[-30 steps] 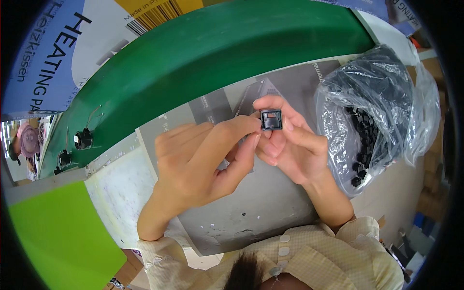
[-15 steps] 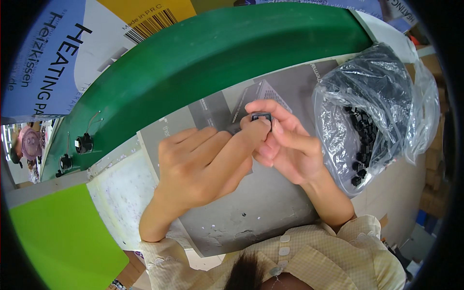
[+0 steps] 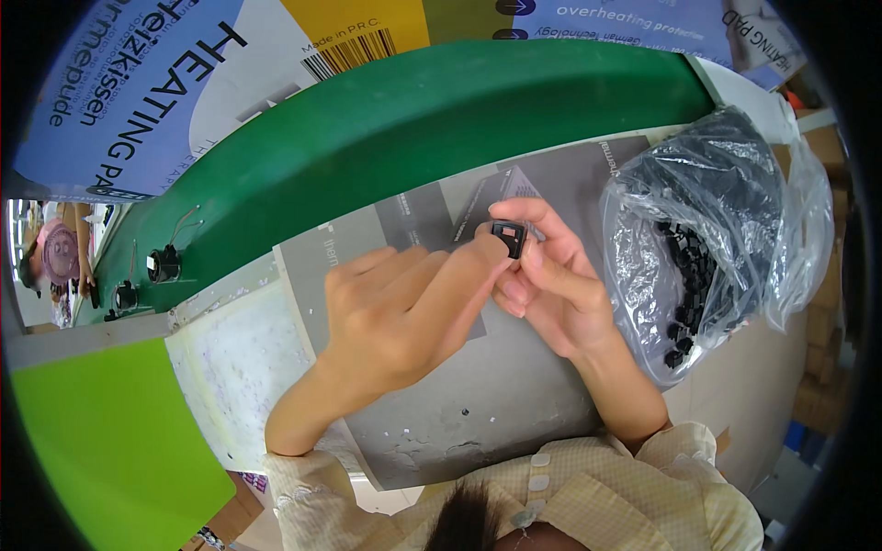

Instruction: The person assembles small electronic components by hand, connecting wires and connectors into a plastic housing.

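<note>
Black square part [image 3: 510,240] is sitting toward two o'clock of centre, the right hand [image 3: 562,298] pinching it; the left hand [image 3: 395,312] is touching it from eight o'clock, whether gripping I can't tell. A plastic bag [image 3: 742,225] is lying at three o'clock.

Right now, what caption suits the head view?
Right hand holds a small black part, left hand touching it, over a grey sheet beside a clear bag of black pieces.
</note>
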`<act>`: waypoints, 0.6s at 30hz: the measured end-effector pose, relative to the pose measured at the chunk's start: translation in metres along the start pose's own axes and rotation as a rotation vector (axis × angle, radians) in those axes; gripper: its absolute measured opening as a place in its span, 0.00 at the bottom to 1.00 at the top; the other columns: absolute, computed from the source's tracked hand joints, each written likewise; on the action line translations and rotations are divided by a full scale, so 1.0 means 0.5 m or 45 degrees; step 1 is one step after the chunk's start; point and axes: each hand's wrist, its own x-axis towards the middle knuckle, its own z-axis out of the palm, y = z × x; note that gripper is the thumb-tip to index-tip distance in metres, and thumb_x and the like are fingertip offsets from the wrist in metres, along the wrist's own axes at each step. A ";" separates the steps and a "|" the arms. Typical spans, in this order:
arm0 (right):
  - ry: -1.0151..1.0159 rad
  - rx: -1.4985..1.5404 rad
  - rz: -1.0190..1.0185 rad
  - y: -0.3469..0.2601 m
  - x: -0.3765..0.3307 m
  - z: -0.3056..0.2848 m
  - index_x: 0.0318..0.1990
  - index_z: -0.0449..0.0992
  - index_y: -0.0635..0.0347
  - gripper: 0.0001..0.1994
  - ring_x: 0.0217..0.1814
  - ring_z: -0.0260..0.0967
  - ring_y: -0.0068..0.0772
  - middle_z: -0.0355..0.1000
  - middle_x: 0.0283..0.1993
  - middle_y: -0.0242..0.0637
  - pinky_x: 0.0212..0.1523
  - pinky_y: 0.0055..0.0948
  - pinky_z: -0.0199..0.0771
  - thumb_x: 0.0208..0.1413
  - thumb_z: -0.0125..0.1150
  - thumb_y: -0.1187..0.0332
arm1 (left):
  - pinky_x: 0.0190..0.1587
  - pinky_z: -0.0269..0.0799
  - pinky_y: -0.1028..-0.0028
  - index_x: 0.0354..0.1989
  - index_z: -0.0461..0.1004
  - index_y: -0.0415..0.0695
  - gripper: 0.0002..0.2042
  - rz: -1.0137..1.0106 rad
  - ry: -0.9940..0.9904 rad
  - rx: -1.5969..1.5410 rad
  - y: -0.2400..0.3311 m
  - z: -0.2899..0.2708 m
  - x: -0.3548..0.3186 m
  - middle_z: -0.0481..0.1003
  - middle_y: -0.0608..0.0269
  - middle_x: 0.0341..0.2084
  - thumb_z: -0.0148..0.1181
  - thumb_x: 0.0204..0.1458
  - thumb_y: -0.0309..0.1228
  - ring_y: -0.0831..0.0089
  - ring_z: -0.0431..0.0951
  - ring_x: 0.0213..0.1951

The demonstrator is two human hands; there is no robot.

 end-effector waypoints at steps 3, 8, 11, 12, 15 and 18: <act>-0.011 -0.026 -0.061 0.002 0.001 0.003 0.61 0.66 0.63 0.20 0.30 0.62 0.18 0.71 0.43 0.34 0.30 0.20 0.62 0.64 0.56 0.68 | 0.17 0.59 0.75 0.32 0.80 0.47 0.10 0.019 -0.048 0.059 0.001 -0.007 0.002 0.73 0.70 0.15 0.72 0.41 0.22 0.74 0.67 0.13; 0.045 -0.131 -0.120 0.002 0.004 0.009 0.60 0.67 0.64 0.20 0.28 0.62 0.19 0.71 0.41 0.34 0.30 0.21 0.63 0.63 0.58 0.67 | 0.17 0.58 0.75 0.33 0.81 0.47 0.12 0.027 -0.052 0.029 -0.009 -0.008 0.001 0.73 0.69 0.15 0.72 0.39 0.22 0.74 0.67 0.13; 0.013 -0.172 -0.093 -0.003 0.001 -0.001 0.59 0.68 0.65 0.20 0.28 0.62 0.19 0.72 0.39 0.34 0.29 0.21 0.63 0.63 0.57 0.65 | 0.18 0.57 0.76 0.34 0.82 0.47 0.12 0.034 -0.082 0.053 -0.009 -0.028 0.019 0.73 0.70 0.15 0.74 0.39 0.24 0.76 0.67 0.14; 0.017 -0.172 -0.093 -0.002 0.000 -0.004 0.59 0.68 0.65 0.20 0.28 0.62 0.19 0.72 0.39 0.34 0.29 0.21 0.63 0.63 0.57 0.65 | 0.19 0.56 0.77 0.34 0.82 0.47 0.12 0.030 -0.079 0.063 -0.011 -0.033 0.024 0.73 0.71 0.15 0.74 0.39 0.26 0.78 0.67 0.14; -0.045 -0.078 -0.064 0.001 0.000 -0.003 0.57 0.69 0.66 0.19 0.27 0.62 0.19 0.73 0.38 0.37 0.30 0.20 0.63 0.65 0.54 0.62 | 0.20 0.55 0.77 0.33 0.83 0.48 0.11 0.000 -0.037 0.091 -0.015 -0.040 0.025 0.74 0.72 0.15 0.75 0.38 0.27 0.80 0.65 0.13; -0.023 -0.048 -0.028 -0.002 0.001 0.007 0.57 0.69 0.67 0.20 0.28 0.62 0.20 0.73 0.37 0.39 0.31 0.20 0.64 0.66 0.52 0.59 | 0.19 0.55 0.77 0.33 0.83 0.48 0.12 0.013 -0.046 0.047 -0.019 -0.040 0.020 0.75 0.72 0.16 0.76 0.37 0.27 0.80 0.66 0.13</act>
